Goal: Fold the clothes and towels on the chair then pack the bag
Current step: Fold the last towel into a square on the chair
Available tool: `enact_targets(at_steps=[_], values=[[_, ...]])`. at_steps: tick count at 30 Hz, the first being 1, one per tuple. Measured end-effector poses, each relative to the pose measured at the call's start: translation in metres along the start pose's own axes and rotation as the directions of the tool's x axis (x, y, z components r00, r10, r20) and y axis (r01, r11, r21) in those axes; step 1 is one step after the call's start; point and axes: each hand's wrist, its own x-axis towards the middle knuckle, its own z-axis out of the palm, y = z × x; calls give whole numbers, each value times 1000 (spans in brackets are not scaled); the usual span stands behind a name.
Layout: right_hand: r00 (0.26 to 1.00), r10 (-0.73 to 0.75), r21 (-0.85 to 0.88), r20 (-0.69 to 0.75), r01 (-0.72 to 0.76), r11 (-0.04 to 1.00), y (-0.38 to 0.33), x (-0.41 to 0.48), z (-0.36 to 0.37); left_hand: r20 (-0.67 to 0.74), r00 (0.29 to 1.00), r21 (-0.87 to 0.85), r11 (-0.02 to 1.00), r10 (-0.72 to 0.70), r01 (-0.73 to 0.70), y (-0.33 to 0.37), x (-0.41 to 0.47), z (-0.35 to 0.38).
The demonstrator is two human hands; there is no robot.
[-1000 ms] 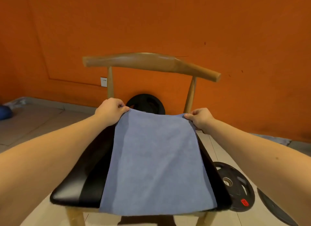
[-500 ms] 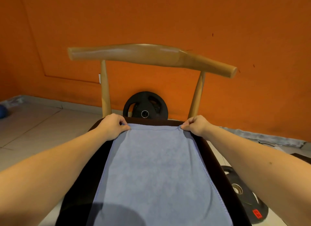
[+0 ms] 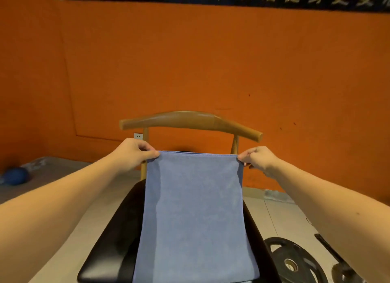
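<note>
A blue-grey towel (image 3: 195, 215) hangs stretched between my hands above the black seat of a wooden chair (image 3: 111, 249). My left hand (image 3: 135, 152) pinches its top left corner. My right hand (image 3: 256, 159) pinches its top right corner. The top edge is held level, just below the chair's curved wooden backrest (image 3: 190, 119). The towel's lower part trails down onto the seat and runs out of view at the bottom. No bag is in view.
An orange wall stands right behind the chair, with a dark banner along its top. Black weight plates (image 3: 293, 261) lie on the tiled floor at the lower right. A blue ball (image 3: 15, 176) sits on a grey mat at the far left.
Both hands have lifted the towel's far edge off the back of the seat, so the towel now hangs raised instead of lying flat. My view has tilted up and back.
</note>
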Motion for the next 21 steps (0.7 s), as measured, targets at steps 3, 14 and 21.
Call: enact_targets(at_steps=[3,14,21], values=[[996,-89,-10,-10,89,996,-36,-34,-33,-34,999,43,998,41,-39,41,-24,-41],[941,-311,-70,-137,304,950,-121,-122,-95,-105,976,148,974,188,-172,131,-80,-129],[932,-343,-39,-120,341,939,-130,-138,-108,-67,968,177,958,241,-226,135,-93,-151]])
